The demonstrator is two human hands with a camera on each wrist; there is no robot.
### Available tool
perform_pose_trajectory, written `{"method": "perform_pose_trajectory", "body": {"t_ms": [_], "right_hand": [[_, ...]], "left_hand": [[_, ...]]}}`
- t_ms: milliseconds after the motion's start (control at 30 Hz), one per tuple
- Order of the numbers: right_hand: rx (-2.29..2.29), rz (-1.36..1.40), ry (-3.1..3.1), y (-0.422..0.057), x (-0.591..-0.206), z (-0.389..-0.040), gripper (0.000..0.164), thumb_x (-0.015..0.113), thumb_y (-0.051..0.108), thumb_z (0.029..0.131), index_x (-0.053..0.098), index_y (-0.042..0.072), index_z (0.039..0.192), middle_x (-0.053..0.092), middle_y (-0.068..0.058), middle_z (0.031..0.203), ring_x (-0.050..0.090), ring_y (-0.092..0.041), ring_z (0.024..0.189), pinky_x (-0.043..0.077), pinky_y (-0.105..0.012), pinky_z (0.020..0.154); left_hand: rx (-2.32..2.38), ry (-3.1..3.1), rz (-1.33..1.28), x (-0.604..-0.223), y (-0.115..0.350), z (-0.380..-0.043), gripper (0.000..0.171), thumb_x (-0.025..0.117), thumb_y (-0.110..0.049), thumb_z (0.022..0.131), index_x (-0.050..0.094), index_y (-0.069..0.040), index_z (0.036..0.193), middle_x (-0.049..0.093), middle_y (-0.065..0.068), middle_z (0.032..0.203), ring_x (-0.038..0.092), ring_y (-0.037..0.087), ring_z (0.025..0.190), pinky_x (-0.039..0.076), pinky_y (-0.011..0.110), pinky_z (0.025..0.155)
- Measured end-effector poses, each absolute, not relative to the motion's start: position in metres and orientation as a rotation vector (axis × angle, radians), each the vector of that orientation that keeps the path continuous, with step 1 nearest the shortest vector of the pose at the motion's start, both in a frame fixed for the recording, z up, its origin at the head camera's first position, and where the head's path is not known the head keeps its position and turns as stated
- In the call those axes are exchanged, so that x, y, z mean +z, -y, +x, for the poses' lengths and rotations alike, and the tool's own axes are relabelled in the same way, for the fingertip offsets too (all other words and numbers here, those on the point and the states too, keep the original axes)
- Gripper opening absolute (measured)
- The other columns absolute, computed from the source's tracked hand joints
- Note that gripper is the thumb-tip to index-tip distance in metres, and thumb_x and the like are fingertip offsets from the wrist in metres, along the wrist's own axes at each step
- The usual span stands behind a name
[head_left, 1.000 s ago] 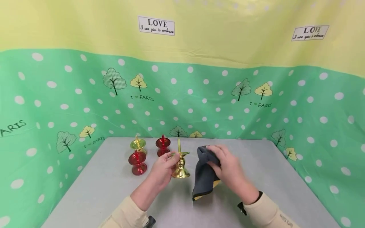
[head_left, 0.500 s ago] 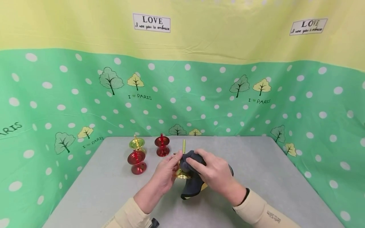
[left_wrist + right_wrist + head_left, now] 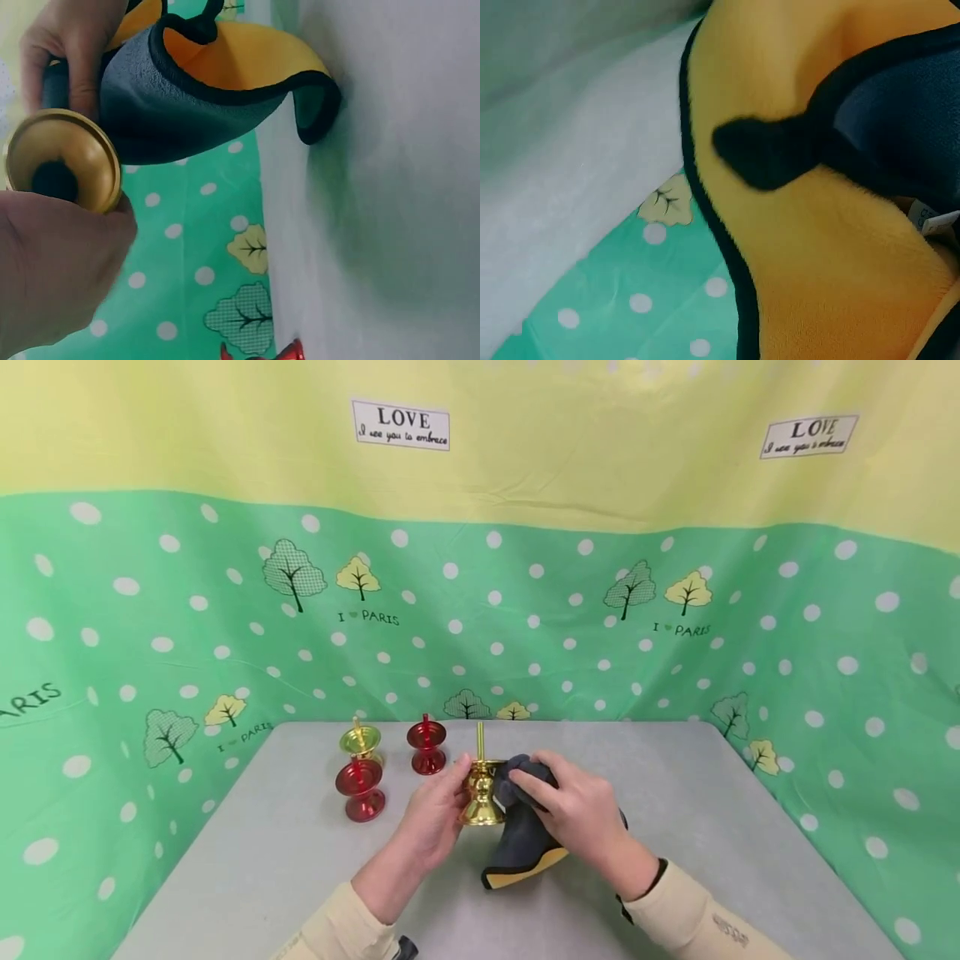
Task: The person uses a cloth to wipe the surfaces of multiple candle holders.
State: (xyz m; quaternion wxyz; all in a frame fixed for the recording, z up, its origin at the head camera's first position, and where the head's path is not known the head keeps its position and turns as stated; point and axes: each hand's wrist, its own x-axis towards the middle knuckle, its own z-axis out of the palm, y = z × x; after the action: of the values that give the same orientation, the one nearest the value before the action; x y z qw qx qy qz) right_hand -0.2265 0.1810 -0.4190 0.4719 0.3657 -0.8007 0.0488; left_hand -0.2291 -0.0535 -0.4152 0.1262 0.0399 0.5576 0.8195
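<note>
A shiny gold candle holder [image 3: 482,802] with a thin upright spike is held upright by my left hand [image 3: 431,818], its fingers round the left side. In the left wrist view the hollow underside of its base [image 3: 79,154] shows beside the left hand [image 3: 56,270]. My right hand [image 3: 585,810] grips a bunched cloth [image 3: 521,843], dark grey on one face and yellow on the other, against the holder's right side. The cloth's yellow face [image 3: 817,247] and black edging fill much of the right wrist view, where the right hand is not seen.
To the left on the grey table [image 3: 300,877] stand a red candle holder [image 3: 363,802], a second red holder [image 3: 428,752] and a gold holder [image 3: 361,742], partly behind the front red one. A green and yellow curtain [image 3: 495,610] hangs round the table's back and sides.
The right hand has brought the cloth leftward onto the held candle holder, covering its middle half a second ago. Now the cloth sits slightly further right, and the holder's stem shows.
</note>
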Motion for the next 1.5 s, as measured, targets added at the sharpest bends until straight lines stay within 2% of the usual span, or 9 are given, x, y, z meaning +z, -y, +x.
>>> {"method": "perform_pose_trajectory", "body": {"t_ms": [233,400,467,567,700,800,1000,1133,1500], "right_hand": [[0.197,0.954,1.805,-0.166,-0.411,-0.212,0.025,0.060,0.021,0.108,0.078,0.025,0.125,0.073,-0.014,0.112,0.075,-0.025,0.078,0.065,-0.039,0.064],[0.189,0.923,1.785,-0.159,-0.409,-0.206,0.031,0.050,0.023,0.112,0.078,0.024,0.125,0.072,-0.014,0.113,0.075,-0.025,0.076,0.065,-0.039,0.062],[0.192,0.924,1.798,-0.159,-0.409,-0.206,0.030,0.051,0.023,0.112,0.078,0.024,0.126,0.071,-0.015,0.114,0.075,-0.025,0.077,0.065,-0.038,0.064],[0.237,0.931,1.829,-0.163,-0.411,-0.209,0.024,0.069,0.021,0.103,0.078,0.025,0.125,0.070,-0.015,0.115,0.075,-0.026,0.078,0.066,-0.039,0.066],[0.328,0.899,1.909,-0.170,-0.416,-0.216,0.046,0.095,0.019,0.077,0.080,0.027,0.119,0.069,-0.015,0.115,0.076,-0.025,0.074,0.066,-0.040,0.065],[0.421,0.876,1.989,-0.173,-0.418,-0.220,0.052,0.100,0.018,0.070,0.080,0.027,0.117,0.070,-0.015,0.117,0.077,-0.026,0.077,0.066,-0.041,0.066],[0.796,0.916,2.169,-0.173,-0.415,-0.220,0.050,0.099,0.015,0.072,0.081,0.023,0.119,0.075,-0.010,0.124,0.077,-0.028,0.107,0.066,-0.043,0.086],[1.060,0.894,2.202,-0.168,-0.411,-0.215,0.047,0.097,0.012,0.073,0.081,0.019,0.117,0.077,-0.007,0.122,0.075,-0.026,0.113,0.065,-0.037,0.093],[1.392,0.646,2.196,-0.164,-0.412,-0.217,0.028,0.089,0.010,0.087,0.081,0.017,0.113,0.081,-0.009,0.111,0.079,-0.022,0.097,0.065,-0.028,0.076]], "left_hand": [[2.322,-1.743,0.100,-0.414,0.051,-0.221,0.067,0.055,-0.056,0.108,0.063,0.002,0.139,0.075,0.004,0.118,0.067,0.014,0.109,0.058,0.029,0.099],[2.280,-1.762,0.130,-0.410,0.047,-0.217,0.073,0.060,-0.059,0.105,0.060,0.002,0.144,0.076,0.005,0.130,0.069,0.012,0.119,0.055,0.034,0.111],[2.305,-1.743,0.104,-0.408,0.045,-0.216,0.066,0.062,-0.058,0.104,0.068,0.000,0.135,0.078,0.001,0.119,0.069,0.014,0.114,0.056,0.033,0.108],[2.354,-1.705,0.080,-0.406,0.045,-0.216,0.056,0.062,-0.056,0.105,0.073,-0.003,0.121,0.076,-0.001,0.104,0.065,0.017,0.105,0.055,0.031,0.100],[2.375,-1.665,0.096,-0.406,0.046,-0.217,0.056,0.058,-0.057,0.107,0.066,-0.005,0.125,0.069,0.000,0.110,0.059,0.018,0.107,0.054,0.029,0.099],[2.365,-1.642,0.119,-0.407,0.047,-0.219,0.059,0.055,-0.058,0.107,0.059,-0.004,0.130,0.065,0.001,0.116,0.057,0.018,0.110,0.052,0.029,0.100],[2.300,-1.745,0.153,-0.408,0.046,-0.220,0.072,0.051,-0.062,0.108,0.058,0.003,0.139,0.069,0.003,0.123,0.062,0.015,0.114,0.052,0.028,0.100],[2.317,-1.799,0.118,-0.405,0.041,-0.219,0.070,0.057,-0.058,0.107,0.061,0.004,0.138,0.074,0.003,0.119,0.068,0.013,0.110,0.055,0.028,0.097],[2.465,-1.794,0.132,-0.406,0.040,-0.219,0.043,0.065,-0.039,0.107,0.071,0.001,0.122,0.076,-0.005,0.093,0.066,0.013,0.090,0.053,0.028,0.087]]}}
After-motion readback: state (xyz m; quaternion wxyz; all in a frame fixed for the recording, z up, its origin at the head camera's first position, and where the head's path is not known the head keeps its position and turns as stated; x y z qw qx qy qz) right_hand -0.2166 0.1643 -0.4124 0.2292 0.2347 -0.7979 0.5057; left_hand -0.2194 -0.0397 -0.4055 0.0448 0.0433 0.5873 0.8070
